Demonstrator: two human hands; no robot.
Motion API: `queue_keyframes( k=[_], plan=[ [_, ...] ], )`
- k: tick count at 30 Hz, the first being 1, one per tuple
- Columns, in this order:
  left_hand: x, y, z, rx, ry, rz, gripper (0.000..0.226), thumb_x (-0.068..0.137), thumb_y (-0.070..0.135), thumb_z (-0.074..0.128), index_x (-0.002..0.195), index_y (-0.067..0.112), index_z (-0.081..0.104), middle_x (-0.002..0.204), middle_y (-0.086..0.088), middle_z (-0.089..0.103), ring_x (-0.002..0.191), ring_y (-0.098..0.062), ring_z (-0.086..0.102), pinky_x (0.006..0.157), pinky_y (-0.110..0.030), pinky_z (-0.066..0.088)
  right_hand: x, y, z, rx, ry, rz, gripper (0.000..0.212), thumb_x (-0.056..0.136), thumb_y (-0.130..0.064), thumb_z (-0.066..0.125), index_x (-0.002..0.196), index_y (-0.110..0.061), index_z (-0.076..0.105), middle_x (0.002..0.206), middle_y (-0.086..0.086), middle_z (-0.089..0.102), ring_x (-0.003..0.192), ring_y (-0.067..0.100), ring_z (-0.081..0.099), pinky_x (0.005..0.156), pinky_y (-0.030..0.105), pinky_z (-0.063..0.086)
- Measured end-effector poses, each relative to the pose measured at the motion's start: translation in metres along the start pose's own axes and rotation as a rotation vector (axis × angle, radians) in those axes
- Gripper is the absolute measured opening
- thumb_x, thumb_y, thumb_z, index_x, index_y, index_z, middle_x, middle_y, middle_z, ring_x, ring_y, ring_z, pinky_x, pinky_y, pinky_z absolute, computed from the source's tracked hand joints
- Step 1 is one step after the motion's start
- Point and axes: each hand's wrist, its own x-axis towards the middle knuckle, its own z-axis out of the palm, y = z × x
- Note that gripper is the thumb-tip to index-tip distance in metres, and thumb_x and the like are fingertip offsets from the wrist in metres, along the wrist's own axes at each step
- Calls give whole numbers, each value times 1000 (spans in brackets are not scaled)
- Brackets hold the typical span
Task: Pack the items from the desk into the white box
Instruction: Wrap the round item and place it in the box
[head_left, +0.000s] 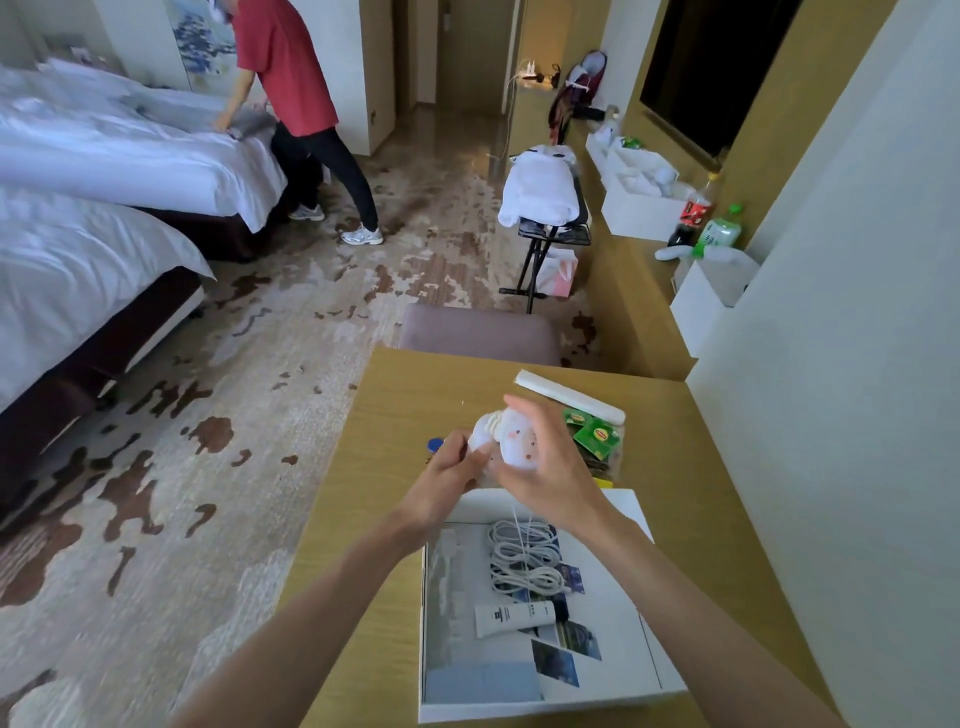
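The white box (657, 660) lies open on the wooden desk (395, 395) in front of me. Inside it are a coiled white cable (524, 558), a white tube (511, 618) and printed photo cards (558, 660). Just beyond the box, above the desk, both hands hold a small white plush toy (511, 441) with a thin white cord hanging from it toward the box. My left hand (447, 483) grips its left side; my right hand (550, 467) curls over its right side. Green tea bags (597, 434) sit in a clear container behind the hands.
A blue round object (435, 445) lies on the desk left of the hands. A white lid (569, 397) leans by the tea bags. A chair (480, 332) stands beyond the desk. A person in a red shirt (285, 62) bends over a bed at far left.
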Motion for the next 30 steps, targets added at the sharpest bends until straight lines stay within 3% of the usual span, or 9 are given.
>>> queue_keyframes(
  k=[5,8,11,15,20,24,30],
  plan=[
    [4,5,0,-47,-40,7,18,98,16,47,107,0,49,96,-6,65,94,-17,66,82,-28,55,4,2,-12,115,-229,105,72,89,-44,60,149,-37,20,139,-24,30,125,-11,30,101,18,29],
    [6,11,3,-34,50,8,21,97,17,50,107,-1,51,97,-7,65,93,-18,67,84,-39,57,4,-1,-18,136,-120,40,62,86,-36,58,141,-41,32,132,-28,42,118,-15,40,90,8,35],
    [3,18,7,17,173,19,21,98,20,50,103,0,52,96,-12,59,89,-19,64,85,-44,57,6,0,-26,219,1,10,53,78,-33,53,129,-43,43,121,-27,51,107,-4,52,79,8,41],
    [-6,22,17,91,157,58,20,99,19,46,107,1,51,91,-6,62,79,-10,67,71,-28,58,4,9,-16,71,-33,-86,53,85,-33,55,136,-32,40,123,-14,46,113,0,44,94,15,36],
    [-17,21,14,88,256,37,33,97,26,50,109,-4,50,92,-8,61,83,-13,66,78,-37,60,8,15,-10,-5,65,-193,51,87,-27,58,135,-30,40,117,-7,38,110,-6,37,92,3,29],
    [-23,19,8,88,302,36,30,96,28,53,104,0,52,90,-4,60,84,-13,66,73,-34,60,13,17,-8,3,61,-223,49,89,-23,59,135,-25,42,120,-5,37,112,-6,34,94,1,24],
    [-26,16,9,77,175,28,25,99,28,45,109,7,56,103,-10,65,96,-20,67,84,-40,58,13,15,7,-28,-166,-213,57,94,-36,56,145,-28,31,130,-6,31,122,11,35,100,23,32]
  ],
)
